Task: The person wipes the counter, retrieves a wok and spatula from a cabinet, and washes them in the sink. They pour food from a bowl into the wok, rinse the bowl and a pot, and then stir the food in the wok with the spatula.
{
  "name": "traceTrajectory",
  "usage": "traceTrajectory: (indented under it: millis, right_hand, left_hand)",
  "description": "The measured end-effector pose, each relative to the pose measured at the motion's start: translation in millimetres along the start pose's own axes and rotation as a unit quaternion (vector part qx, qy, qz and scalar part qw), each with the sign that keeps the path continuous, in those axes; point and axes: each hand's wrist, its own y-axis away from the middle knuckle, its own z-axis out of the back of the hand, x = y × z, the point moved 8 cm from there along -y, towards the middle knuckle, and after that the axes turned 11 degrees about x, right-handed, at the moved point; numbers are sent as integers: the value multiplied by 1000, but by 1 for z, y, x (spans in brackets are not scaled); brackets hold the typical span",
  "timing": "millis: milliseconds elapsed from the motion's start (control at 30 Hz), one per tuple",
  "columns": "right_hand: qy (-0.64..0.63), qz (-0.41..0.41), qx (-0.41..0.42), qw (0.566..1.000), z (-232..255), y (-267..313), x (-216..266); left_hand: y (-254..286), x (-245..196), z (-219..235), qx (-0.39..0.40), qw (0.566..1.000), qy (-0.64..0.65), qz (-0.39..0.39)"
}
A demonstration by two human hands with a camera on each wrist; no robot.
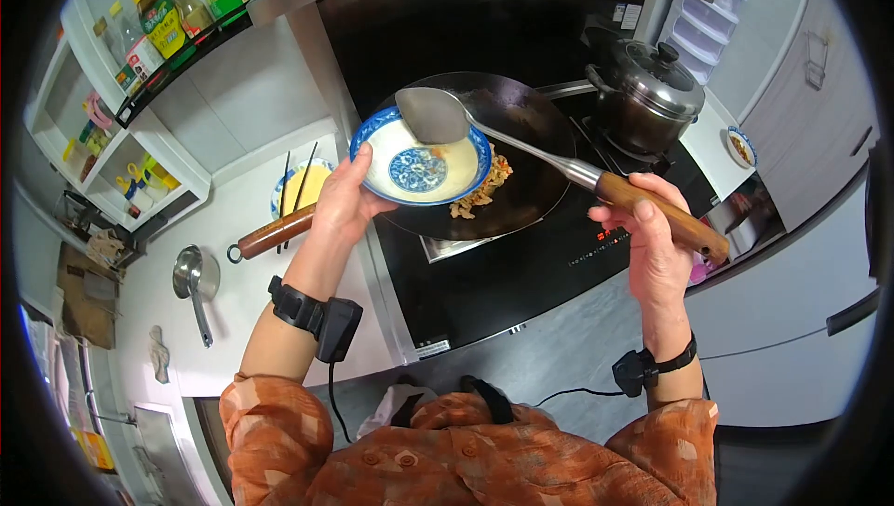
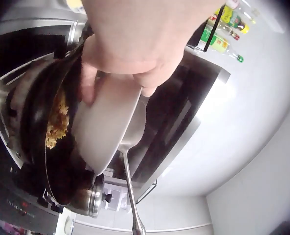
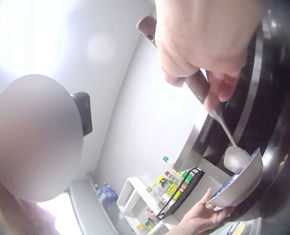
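Note:
My left hand (image 1: 345, 201) grips a blue-and-white bowl (image 1: 380, 169) by its left side, thumb at the rim, and holds it over the wok (image 1: 545, 171). Inside the bowl is a blue floral pattern with a little brownish residue; the left wrist view shows its white outside (image 2: 105, 122) tilted. My right hand (image 1: 656, 245) holds a wok spatula by its wooden handle (image 1: 684, 222). The spatula's metal blade (image 1: 434, 115) overlaps the far rim of the bowl. Cooked food in small browned pieces (image 1: 480, 197) lies in the wok, partly hidden by the bowl.
A lidded pot (image 1: 649, 101) stands on the hob right of the wok. The wok's wooden handle (image 1: 275, 231) juts over the left counter, near a plate of yellow food (image 1: 317, 180) with chopsticks and a metal ladle (image 1: 194, 283). Bottles (image 1: 160, 22) line a wall shelf.

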Motion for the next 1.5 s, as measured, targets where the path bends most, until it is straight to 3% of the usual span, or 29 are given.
traceTrajectory:
  millis: [300, 533, 600, 633, 700, 733, 833, 933, 1033, 1133, 1167, 1233, 1267, 1333, 1400, 1467, 1500]
  right_hand:
    - [14, -17, 0, 1000, 19, 9, -8]
    - [55, -4, -30, 998, 28, 14, -8]
    - [65, -5, -41, 997, 35, 16, -6]
    - [70, -7, -42, 997, 38, 17, -5]
    - [78, -12, -43, 996, 43, 18, -1]
    - [78, -13, -42, 996, 45, 19, 0]
    - [78, -19, -65, 995, 53, 23, 4]
    - [73, -32, -57, 995, 56, 25, 8]
    - [68, -59, -22, 996, 54, 25, 9]
    - [81, -84, 20, 993, 41, 21, 7]
    - [76, -93, 29, 992, 38, 19, 3]
    - [89, -89, 40, 991, 33, 12, -12]
    - [101, -84, 47, 990, 30, 9, -19]
    - [96, -81, 47, 991, 29, 0, -30]
    - [87, -70, 13, 994, 34, -9, -31]
    - [117, -28, 9, 993, 39, -19, -19]
    - [135, -22, 0, 991, 45, -24, -16]
  left_hand:
    - [-7, -13, 1, -27, 993, -113, 19]
    - [-34, -22, 13, -112, 962, -243, -61]
    - [-48, -34, 16, -100, 902, -378, -184]
    - [-45, -35, 11, -101, 902, -377, -183]
    - [-27, -53, -24, -140, 731, -634, -210]
    - [-22, -53, -29, -141, 732, -633, -210]
    - [-8, -55, -52, -117, 658, -689, -281]
    - [-1, -59, -55, -123, 627, -703, -311]
    - [11, -72, -46, -154, 632, -685, -328]
    - [15, -91, -11, -179, 705, -591, -348]
    - [17, -95, -3, -183, 706, -589, -347]
    - [19, -98, 34, -196, 870, -340, -297]
    - [30, -103, 32, -200, 871, -337, -297]
    - [45, -87, 43, -182, 957, -114, -197]
    - [57, -84, 61, -186, 957, -75, -211]
    - [73, -67, 71, -175, 976, 11, -130]
    - [78, -60, 79, -148, 980, 39, -131]
